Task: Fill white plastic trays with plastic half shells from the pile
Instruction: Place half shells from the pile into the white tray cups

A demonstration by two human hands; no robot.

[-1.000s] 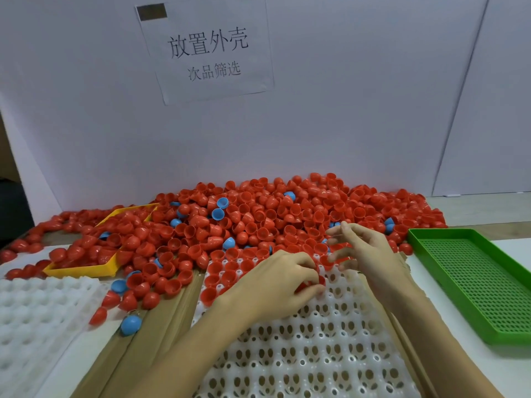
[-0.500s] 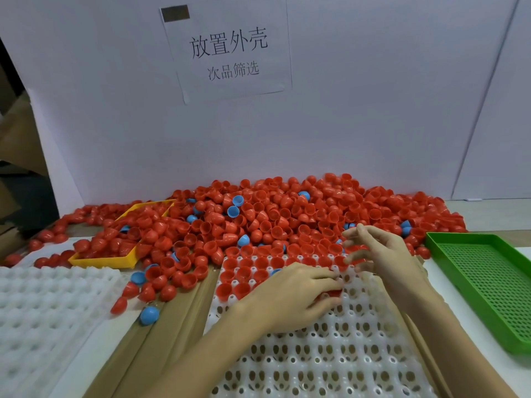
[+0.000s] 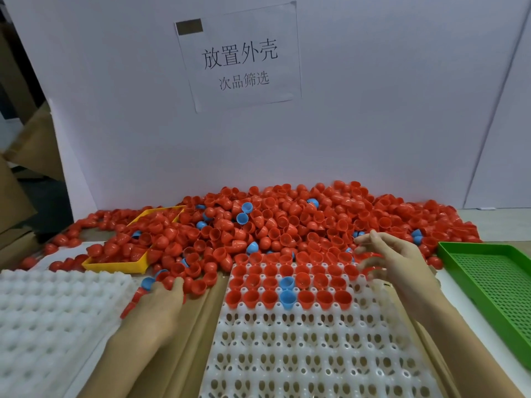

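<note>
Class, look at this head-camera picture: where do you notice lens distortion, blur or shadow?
Head view: wide-angle bending tilts the backboard's edges; the right hand has slightly smeared fingertips; soft even light leaves faint shadows beside the green tray; the paper sign stays legible.

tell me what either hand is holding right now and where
Cannot tell for the left hand, fingertips buried in red shells. Right hand holds nothing.

Place: I read this as a factory sorting station.
Far: a printed Chinese sign (image 3: 240,57) taped to a white partition (image 3: 373,110).
Surface: bulk pile of half shells (image 3: 287,222), white cell trays (image 3: 301,354), yellow bin (image 3: 115,265) left, green mesh tray (image 3: 494,285) right.
Left edge: cardboard boxes (image 3: 17,179).
</note>
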